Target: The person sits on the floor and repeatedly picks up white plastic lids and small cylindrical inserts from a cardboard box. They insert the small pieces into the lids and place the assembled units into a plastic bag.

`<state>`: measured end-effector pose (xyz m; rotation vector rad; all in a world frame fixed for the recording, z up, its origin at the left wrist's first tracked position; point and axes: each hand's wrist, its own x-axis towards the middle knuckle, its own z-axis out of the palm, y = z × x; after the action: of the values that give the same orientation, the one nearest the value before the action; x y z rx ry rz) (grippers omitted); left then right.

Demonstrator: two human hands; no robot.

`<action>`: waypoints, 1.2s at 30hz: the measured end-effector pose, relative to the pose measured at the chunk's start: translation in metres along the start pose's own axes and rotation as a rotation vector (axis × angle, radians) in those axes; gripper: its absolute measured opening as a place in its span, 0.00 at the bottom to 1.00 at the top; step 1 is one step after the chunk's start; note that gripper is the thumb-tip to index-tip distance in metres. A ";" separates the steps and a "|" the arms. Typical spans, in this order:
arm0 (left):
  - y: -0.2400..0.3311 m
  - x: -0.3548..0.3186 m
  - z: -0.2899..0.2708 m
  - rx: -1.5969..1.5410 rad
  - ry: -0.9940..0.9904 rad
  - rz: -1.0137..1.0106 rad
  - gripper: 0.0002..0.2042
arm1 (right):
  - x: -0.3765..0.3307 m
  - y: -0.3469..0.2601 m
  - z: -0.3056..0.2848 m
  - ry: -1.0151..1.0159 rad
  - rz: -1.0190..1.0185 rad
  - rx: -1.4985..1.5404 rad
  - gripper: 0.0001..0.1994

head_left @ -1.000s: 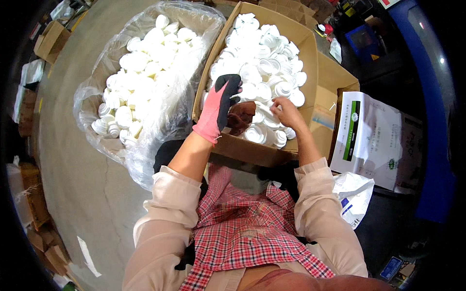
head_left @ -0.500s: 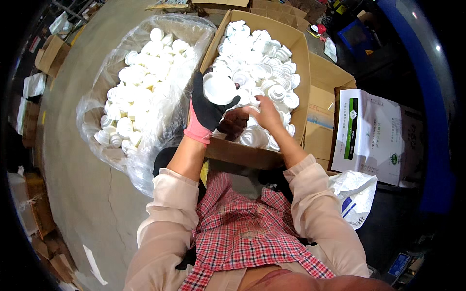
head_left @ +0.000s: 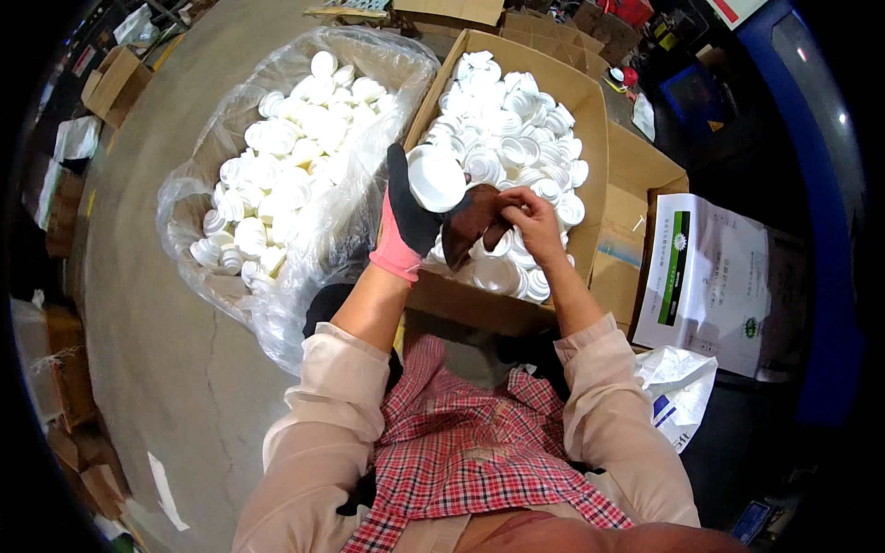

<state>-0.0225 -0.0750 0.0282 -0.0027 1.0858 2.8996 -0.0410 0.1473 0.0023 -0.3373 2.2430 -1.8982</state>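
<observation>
A white round plastic cap (head_left: 436, 178), its hollow side facing up, is gripped in my left hand (head_left: 406, 210), which wears a black glove with a pink cuff. Beside it, the bare fingers of my right hand (head_left: 530, 219) are closed on the edge of a dark brown piece of cloth (head_left: 471, 224). The cloth hangs between my hands, close to the cap. Both hands are above the near end of a cardboard box (head_left: 486, 311), heaped with white plastic caps (head_left: 502, 274).
Left of the box, a container lined with clear plastic (head_left: 355, 241) holds more white caps (head_left: 267, 138). A white printed carton (head_left: 714, 276) and an open cardboard box (head_left: 619, 263) stand to the right. A white bag (head_left: 680, 387) lies near my right forearm.
The view has shifted, so the boxes appear further right and lower. My right hand has drawn back rightward from the caps, and the brown cloth now shows stretched out between my hands.
</observation>
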 end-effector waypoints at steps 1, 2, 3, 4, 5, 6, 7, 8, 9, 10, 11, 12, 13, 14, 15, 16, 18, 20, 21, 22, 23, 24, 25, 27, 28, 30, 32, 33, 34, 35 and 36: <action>0.001 -0.001 0.003 -0.100 -0.011 -0.047 0.25 | -0.005 -0.016 -0.003 0.007 -0.069 0.112 0.11; 0.002 -0.002 0.006 -0.258 -0.021 -0.139 0.24 | -0.005 -0.017 -0.003 -0.038 -0.150 0.302 0.11; -0.014 0.001 -0.005 -0.056 -0.086 -0.024 0.24 | -0.009 -0.021 0.003 -0.080 -0.101 0.470 0.11; -0.022 0.000 -0.004 0.375 -0.107 0.169 0.23 | -0.017 -0.027 0.014 -0.110 -0.052 0.635 0.11; -0.023 0.000 -0.003 0.568 -0.125 0.237 0.22 | -0.021 -0.032 0.023 -0.141 -0.003 0.810 0.11; -0.026 -0.001 -0.001 0.754 -0.131 0.312 0.21 | -0.021 -0.034 0.024 -0.053 -0.094 0.560 0.12; -0.023 0.000 -0.002 0.699 -0.131 0.263 0.20 | -0.021 -0.037 0.019 -0.021 -0.128 0.428 0.12; -0.020 -0.001 -0.001 0.685 -0.132 0.268 0.19 | -0.019 -0.041 0.008 0.008 -0.161 0.299 0.13; -0.017 -0.003 0.001 0.670 -0.134 0.270 0.19 | -0.019 -0.045 0.003 0.038 -0.192 0.169 0.14; -0.014 -0.006 0.010 0.692 -0.136 0.329 0.19 | -0.020 -0.063 0.004 0.203 -0.445 -0.200 0.17; -0.021 -0.002 0.009 0.627 -0.102 0.295 0.19 | -0.022 -0.073 0.004 0.249 -0.494 -0.212 0.18; -0.026 0.001 0.007 0.564 -0.065 0.265 0.19 | -0.025 -0.076 0.008 0.223 -0.487 -0.190 0.18; -0.026 0.003 0.013 0.493 -0.033 0.234 0.20 | -0.028 -0.077 0.012 0.204 -0.477 -0.175 0.18; -0.026 -0.003 0.017 0.615 -0.093 0.295 0.19 | -0.031 -0.077 0.015 0.168 -0.504 -0.313 0.19; -0.027 -0.004 0.023 0.638 -0.105 0.354 0.22 | -0.035 -0.071 0.018 0.100 -0.513 -0.382 0.19; -0.022 -0.007 0.032 0.666 -0.116 0.412 0.25 | -0.038 -0.069 0.023 0.097 -0.614 -0.444 0.18; -0.016 -0.010 0.048 0.024 -0.085 -0.043 0.26 | -0.041 -0.072 0.029 0.100 -0.742 -0.524 0.16; -0.021 -0.014 0.045 -0.246 -0.164 -0.251 0.29 | -0.040 -0.081 0.029 0.111 -0.820 -0.573 0.16; -0.029 -0.015 0.034 -0.191 -0.264 -0.226 0.29 | -0.039 -0.084 0.029 0.128 -0.845 -0.585 0.16; -0.033 -0.018 0.027 -0.140 -0.360 -0.196 0.30 | -0.040 -0.087 0.030 0.142 -0.866 -0.597 0.16; -0.036 -0.016 0.021 -0.508 -0.421 -0.543 0.28 | -0.040 -0.089 0.030 0.155 -0.888 -0.609 0.16; -0.043 -0.018 0.018 -0.328 -0.280 -0.525 0.27 | -0.039 -0.092 0.028 0.179 -0.896 -0.612 0.16; -0.045 -0.022 0.026 -0.150 -0.142 -0.505 0.25 | -0.037 -0.090 0.024 0.223 -0.849 -0.607 0.16; -0.045 -0.036 0.042 0.642 -0.238 -0.047 0.18 | -0.033 -0.088 0.020 0.306 -0.762 -0.586 0.16; -0.042 -0.035 0.048 0.643 -0.237 -0.032 0.17 | -0.031 -0.089 0.015 0.317 -0.722 -0.551 0.14; -0.033 -0.034 0.059 0.774 -0.275 0.149 0.18 | -0.029 -0.083 0.006 0.355 -0.580 -0.506 0.12; -0.022 -0.031 0.067 0.830 -0.246 0.214 0.20 | -0.029 -0.082 0.000 0.346 -0.439 -0.432 0.09; -0.020 -0.030 0.067 0.922 -0.250 0.339 0.20 | -0.028 -0.077 0.001 0.341 -0.411 -0.402 0.09; -0.019 -0.028 0.067 1.011 -0.255 0.465 0.20 | -0.027 -0.068 0.002 0.339 -0.382 -0.373 0.08; -0.018 -0.027 0.067 1.097 -0.260 0.591 0.20 | -0.026 -0.061 0.005 0.337 -0.351 -0.343 0.08; -0.017 -0.025 0.067 0.907 -0.214 0.407 0.20 | -0.028 -0.057 0.014 0.330 -0.240 -0.224 0.09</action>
<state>0.0045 -0.0195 0.0679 0.5931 2.4316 2.2937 -0.0075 0.1328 0.0555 -0.3617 2.7558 -1.9370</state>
